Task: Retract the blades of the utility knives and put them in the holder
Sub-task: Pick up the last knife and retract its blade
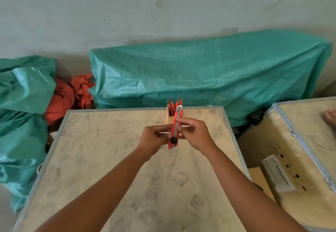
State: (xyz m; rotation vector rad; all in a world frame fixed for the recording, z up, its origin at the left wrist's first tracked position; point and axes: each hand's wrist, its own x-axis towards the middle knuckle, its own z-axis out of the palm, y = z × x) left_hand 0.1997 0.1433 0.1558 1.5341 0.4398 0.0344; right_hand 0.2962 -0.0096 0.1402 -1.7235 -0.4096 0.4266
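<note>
I hold a red utility knife (175, 130) upright above the wooden crate top (109, 159). Its metal tip points away from me and its black knob faces up near the lower end. My left hand (154, 140) grips the lower part of the handle from the left. My right hand (195, 134) pinches the middle of the handle from the right, thumb on the slider track. No blade shows past the metal tip. Behind the knife, a small wooden holder (169, 116) stands at the crate's far edge with two red knives (171, 106) sticking out of it.
A second wooden crate (300, 159) with metal edging and a white label stands to the right. Green tarpaulin covers a long bundle (209, 75) behind the crate and piles at the left (23, 104). Orange cloth (72, 93) lies between them. A wall rises behind.
</note>
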